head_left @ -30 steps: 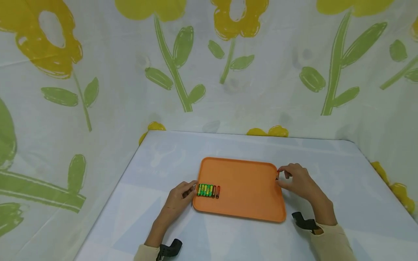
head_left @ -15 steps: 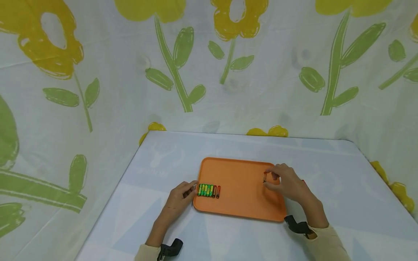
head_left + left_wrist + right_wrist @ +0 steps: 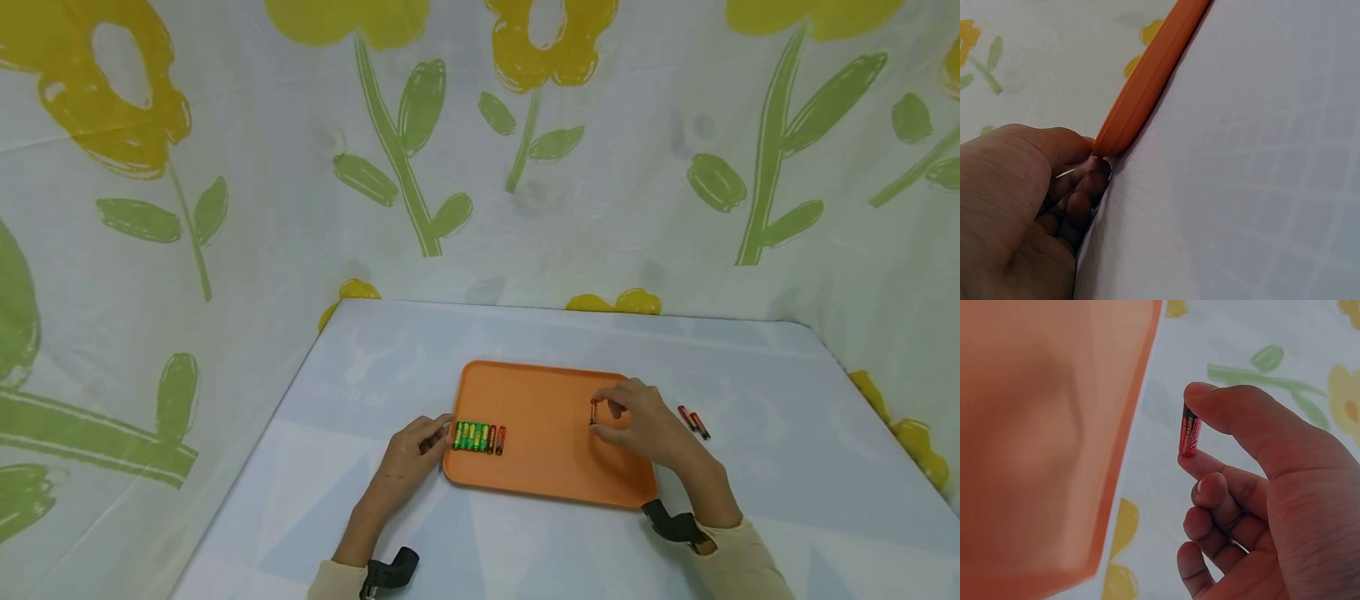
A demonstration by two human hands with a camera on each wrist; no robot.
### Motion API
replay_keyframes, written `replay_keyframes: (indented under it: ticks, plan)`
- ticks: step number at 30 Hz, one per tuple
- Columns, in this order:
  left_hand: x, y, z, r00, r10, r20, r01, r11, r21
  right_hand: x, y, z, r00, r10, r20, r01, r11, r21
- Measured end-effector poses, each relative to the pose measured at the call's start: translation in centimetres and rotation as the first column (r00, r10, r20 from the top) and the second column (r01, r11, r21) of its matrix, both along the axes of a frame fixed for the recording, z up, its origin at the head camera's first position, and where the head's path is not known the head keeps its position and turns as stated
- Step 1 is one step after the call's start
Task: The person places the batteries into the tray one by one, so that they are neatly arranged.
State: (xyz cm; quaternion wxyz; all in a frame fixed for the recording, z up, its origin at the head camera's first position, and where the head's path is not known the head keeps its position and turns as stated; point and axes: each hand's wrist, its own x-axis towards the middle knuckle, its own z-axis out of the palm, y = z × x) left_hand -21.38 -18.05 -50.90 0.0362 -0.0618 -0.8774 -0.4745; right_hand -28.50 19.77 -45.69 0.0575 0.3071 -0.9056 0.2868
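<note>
Between the thumb and index finger of my right hand (image 3: pixel 647 423) is a small red and black battery (image 3: pixel 1190 431), held by its ends above the right part of the orange tray (image 3: pixel 555 483). My left hand (image 3: pixel 408 457) is at the tray's left edge; in the left wrist view its thumb and curled fingers pinch the rim (image 3: pixel 1141 81). Inside the tray, by that edge, lies a side-by-side row of several green batteries (image 3: pixel 471 437). Two red batteries (image 3: pixel 501 441) lie at the row's right end, the outer one slightly apart.
Two more red batteries (image 3: pixel 693 422) lie on the pale table (image 3: pixel 787 417), right of the tray and behind the right forearm. A flower-printed cloth (image 3: pixel 600 217) stands behind the table. Each wrist wears a black camera mount (image 3: pixel 393 571).
My right hand has carried the battery leftward from the tray's right rim to over its inside, uncovering two red batteries on the table. The left hand and the battery row stay put.
</note>
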Motion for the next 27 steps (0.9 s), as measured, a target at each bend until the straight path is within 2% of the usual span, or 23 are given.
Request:
replay_keyframes:
  ticks: [13, 22, 27]
  plan:
    - [-0.1, -0.1, -0.4, 0.998, -0.012, -0.057, 0.011, 1.0, -0.017, 0.3, -1.6, -0.4, 0.999, 0.031, -0.008, -0.031, 0.999, -0.018]
    - [-0.1, 0.0, -0.1, 1.0, 0.0, -0.002, 0.0, 1.0, 0.01, 0.9, -2.9, -0.2, 0.999, 0.045, 0.021, -0.045, 0.999, -0.007]
    - [0.0, 0.0, 0.1, 1.0, -0.004, 0.0, 0.004, 1.0, 0.012, 0.9, -3.7, -0.3, 0.997, 0.064, -0.045, -0.065, 0.998, -0.007]
